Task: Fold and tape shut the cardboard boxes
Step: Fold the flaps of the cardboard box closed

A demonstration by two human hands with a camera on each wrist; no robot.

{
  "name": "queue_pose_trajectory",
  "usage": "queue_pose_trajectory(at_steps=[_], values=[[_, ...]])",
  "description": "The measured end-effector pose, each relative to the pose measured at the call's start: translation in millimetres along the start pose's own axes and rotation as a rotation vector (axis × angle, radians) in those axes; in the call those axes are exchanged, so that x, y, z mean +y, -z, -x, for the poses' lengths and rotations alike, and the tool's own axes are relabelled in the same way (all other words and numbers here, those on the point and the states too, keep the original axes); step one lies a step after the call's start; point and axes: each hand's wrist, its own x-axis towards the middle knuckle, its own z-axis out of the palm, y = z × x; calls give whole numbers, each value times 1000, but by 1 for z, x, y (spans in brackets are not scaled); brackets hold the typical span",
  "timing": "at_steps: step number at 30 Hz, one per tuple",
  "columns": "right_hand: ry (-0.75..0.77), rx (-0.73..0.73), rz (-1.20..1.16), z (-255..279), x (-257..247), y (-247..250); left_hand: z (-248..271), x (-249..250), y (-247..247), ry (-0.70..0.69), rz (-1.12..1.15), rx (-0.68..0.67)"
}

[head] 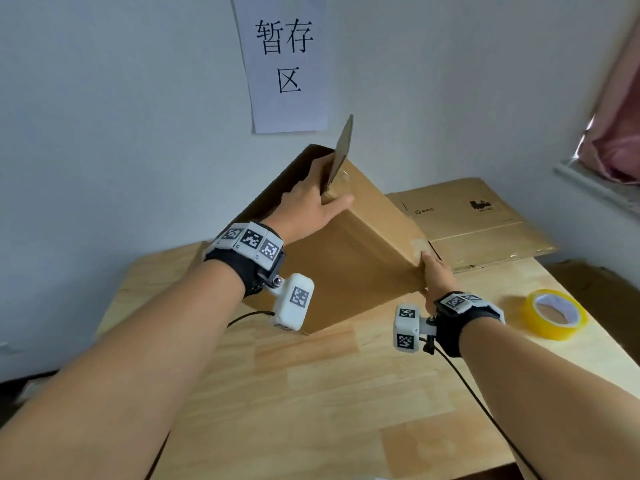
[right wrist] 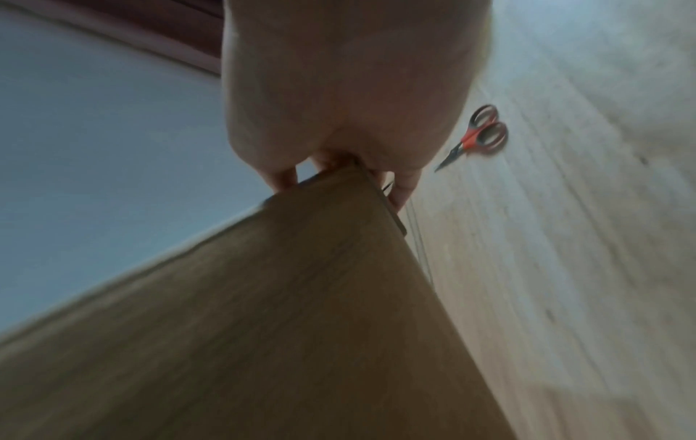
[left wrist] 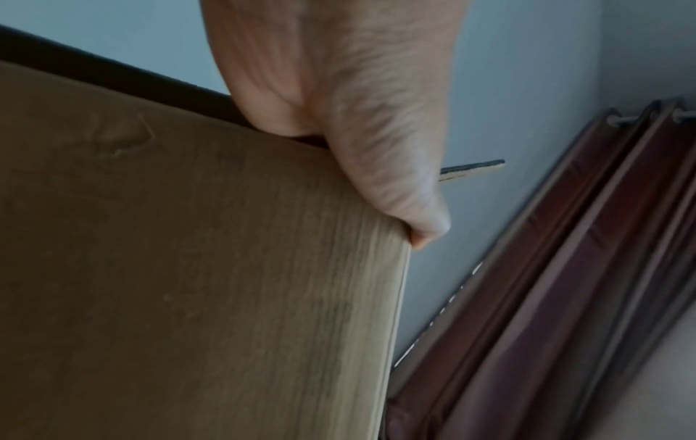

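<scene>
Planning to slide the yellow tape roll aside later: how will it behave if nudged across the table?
The tape roll lies flat on its side on the wooden table, so it should probably slide, not roll. It looks like a hollow ring, so likely light. If tipped on edge, it may roll away.

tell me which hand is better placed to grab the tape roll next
Right. The right hand grips the tilted box's near corner, beside the yellow tape roll; the left hand holds the far top edge.
</scene>
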Motion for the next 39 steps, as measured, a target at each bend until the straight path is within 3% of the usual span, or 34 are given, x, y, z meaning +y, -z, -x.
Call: queue_pose_trajectory(at_steps=[5,9,15,23,31,36,39], values=[[-144,35,55,-11,24,22,-11,23,-30,-63,-104,-102],[-239,-48,139,-53,63,49,-15,36,-58,-103,-264,-246],[-376,-204,120,-13,52,44,-9,22,-98,-75,-434,-343],[-214,-183,122,-26,26,42,1,-5,-109,-14,-525,-373],[-1,-387,184,-11,-30,7,5,-6,-121,-9,-556,-295],[39,-416,186,5,-72,1,-1,4,-133,50,-563,-248],[72,-396,306,18,-88,-4,-5,12,-139,99,-531,-217]])
